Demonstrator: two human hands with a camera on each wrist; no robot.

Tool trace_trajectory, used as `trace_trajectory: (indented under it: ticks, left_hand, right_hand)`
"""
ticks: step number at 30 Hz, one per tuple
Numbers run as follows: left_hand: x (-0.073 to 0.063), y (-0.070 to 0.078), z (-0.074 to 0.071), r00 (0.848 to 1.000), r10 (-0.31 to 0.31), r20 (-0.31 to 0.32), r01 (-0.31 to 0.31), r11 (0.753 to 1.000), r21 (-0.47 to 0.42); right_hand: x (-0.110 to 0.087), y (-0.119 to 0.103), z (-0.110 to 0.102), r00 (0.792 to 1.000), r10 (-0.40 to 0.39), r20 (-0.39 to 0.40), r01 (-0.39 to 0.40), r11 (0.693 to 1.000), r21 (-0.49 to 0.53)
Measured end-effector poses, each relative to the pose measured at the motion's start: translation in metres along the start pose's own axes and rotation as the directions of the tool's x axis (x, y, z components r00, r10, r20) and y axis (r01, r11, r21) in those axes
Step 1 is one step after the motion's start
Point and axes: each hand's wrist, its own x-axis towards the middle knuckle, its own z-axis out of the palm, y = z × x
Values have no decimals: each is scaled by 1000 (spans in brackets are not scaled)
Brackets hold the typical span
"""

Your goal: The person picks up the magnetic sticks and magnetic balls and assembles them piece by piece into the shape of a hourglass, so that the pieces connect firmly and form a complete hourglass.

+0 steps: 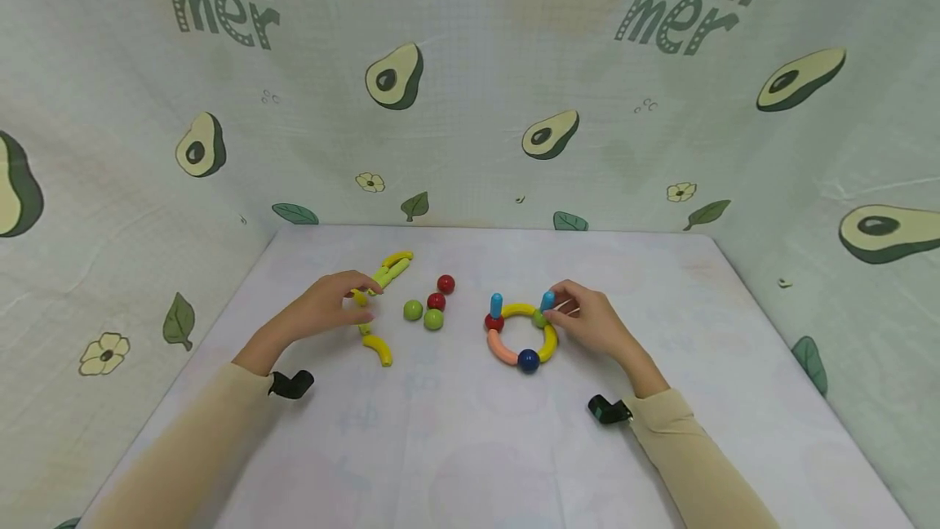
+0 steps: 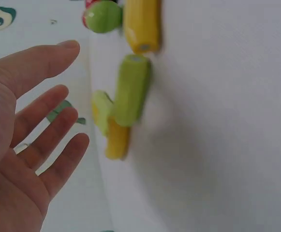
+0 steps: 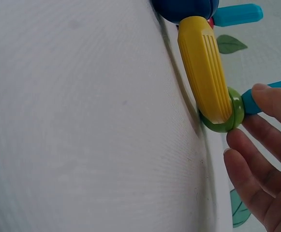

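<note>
My right hand [image 1: 587,315] pinches a blue rod [image 1: 547,300] that stands upright in a green ball [image 1: 539,319]. The ball is part of a ring with yellow curved rods [image 1: 549,343], a pink curved rod [image 1: 501,348], a dark blue ball [image 1: 528,361] and a red ball [image 1: 494,322]. Another blue rod [image 1: 496,304] rises from the red ball. In the right wrist view my thumb lies against the blue rod [image 3: 250,102]. My left hand [image 1: 330,304], fingers spread and holding nothing, hovers beside loose yellow and green rods, among them a green rod [image 2: 132,91].
Loose red balls [image 1: 445,284] and green balls [image 1: 433,319] lie between the hands. A yellow curved rod [image 1: 379,349] rests nearer the front, and more rods [image 1: 392,270] lie farther back. A printed cloth wall [image 1: 470,145] encloses the white table [image 1: 455,447] at the back and sides.
</note>
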Motion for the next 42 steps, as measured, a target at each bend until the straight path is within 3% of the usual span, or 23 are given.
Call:
trace_trajectory:
  ticks: [7, 12, 20, 26, 29, 34, 42]
  left_hand:
    - [-12, -17, 0, 995, 15, 97, -17, 1000, 18]
    - [-14, -26, 4, 992, 37, 122, -41, 999, 32]
    - [-14, -34, 8, 992, 96, 84, -102, 992, 79]
    - [-15, -34, 9, 998, 44, 35, -47, 995, 88]
    - [-15, -31, 9, 1000, 20, -3, -20, 995, 98]
    - [-13, -20, 11, 998, 41, -54, -36, 995, 92]
    - [-9, 22, 26, 987, 81, -136, -83, 997, -8]
  right_hand:
    - [-1, 0, 1, 1000, 13, 0, -13, 1000, 1]
    - [-1, -1, 1, 1000, 17, -2, -17, 1000, 5]
    - [-1, -2, 1, 1000, 15, 5, -15, 1000, 15]
    - [-1, -1, 1, 1000, 9, 6, -9, 1000, 14]
    - [-1, -1, 0, 1000, 7, 6, -7, 1000, 14]
    - [-1, 0, 0, 1000, 3, 1, -3, 1000, 9]
    - [-1, 0, 1, 1000, 10, 4, -10, 1000, 6]
